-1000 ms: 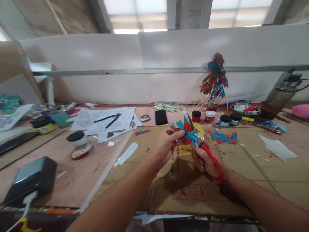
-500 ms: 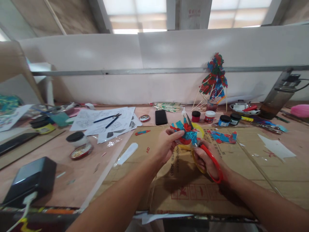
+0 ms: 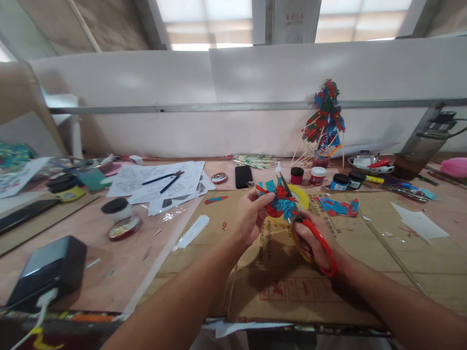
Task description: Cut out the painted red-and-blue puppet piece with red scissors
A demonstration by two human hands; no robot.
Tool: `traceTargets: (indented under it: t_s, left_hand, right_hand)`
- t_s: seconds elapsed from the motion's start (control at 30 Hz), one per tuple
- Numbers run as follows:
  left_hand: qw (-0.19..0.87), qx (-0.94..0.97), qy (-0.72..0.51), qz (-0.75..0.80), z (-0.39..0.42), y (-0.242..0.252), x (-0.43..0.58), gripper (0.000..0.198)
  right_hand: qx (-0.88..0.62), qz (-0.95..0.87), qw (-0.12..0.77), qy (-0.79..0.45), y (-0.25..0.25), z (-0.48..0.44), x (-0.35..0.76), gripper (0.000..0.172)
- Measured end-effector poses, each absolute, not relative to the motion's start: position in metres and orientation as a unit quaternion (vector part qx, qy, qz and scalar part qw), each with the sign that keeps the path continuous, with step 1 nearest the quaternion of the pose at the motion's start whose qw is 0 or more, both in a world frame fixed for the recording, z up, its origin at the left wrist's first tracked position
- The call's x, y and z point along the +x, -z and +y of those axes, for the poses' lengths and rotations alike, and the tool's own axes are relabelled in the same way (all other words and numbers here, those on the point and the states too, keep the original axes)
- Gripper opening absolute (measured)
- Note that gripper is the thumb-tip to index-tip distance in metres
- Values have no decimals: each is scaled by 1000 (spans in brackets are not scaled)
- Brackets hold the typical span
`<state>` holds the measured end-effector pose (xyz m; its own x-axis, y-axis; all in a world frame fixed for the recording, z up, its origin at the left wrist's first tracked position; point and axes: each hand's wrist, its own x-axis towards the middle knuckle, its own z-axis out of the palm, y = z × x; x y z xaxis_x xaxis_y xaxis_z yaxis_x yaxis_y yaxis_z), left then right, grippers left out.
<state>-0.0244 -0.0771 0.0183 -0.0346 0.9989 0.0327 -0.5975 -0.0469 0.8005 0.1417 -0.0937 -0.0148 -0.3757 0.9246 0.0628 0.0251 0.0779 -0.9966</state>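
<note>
My left hand pinches a small red and blue painted cutout with black line work. Wrapped round the red handles of a pair of scissors is my right hand. The metal blades lie along the right side of the cutout; whether they are biting into it I cannot tell. Behind both hands, a yellow ring like a roll of tape rests on the cardboard sheet. Another red and blue cutout lies to the right, and a small painted strip to the left.
Paint jars and a black phone stand along the back. Painted figures on sticks lean at the wall. Pliers lie on drawings at left. A dark bottle stands far right, a black box near left.
The cutout has tilted and shifted slightly in my left hand. The scissor blades have moved a little against its right side. Both hands keep their holds.
</note>
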Motion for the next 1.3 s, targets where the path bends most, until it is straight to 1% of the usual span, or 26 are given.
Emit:
traceTargets:
  t_s: [0.37,0.73,1.3]
  left_hand:
    - [608,332,-644,323,-75,-17,-28,28]
    - [600,357,-640,319,-75,-19,-29,29]
    - [578,367,-637,353,-74,-20,-32,26]
  right_hand:
    - [-330,-667,396,-538,26,-85,151,23]
    - [-317,-659,391,-559,29,-84,150,21]
    - [-306,-676,393,-543,32,-83,152,15]
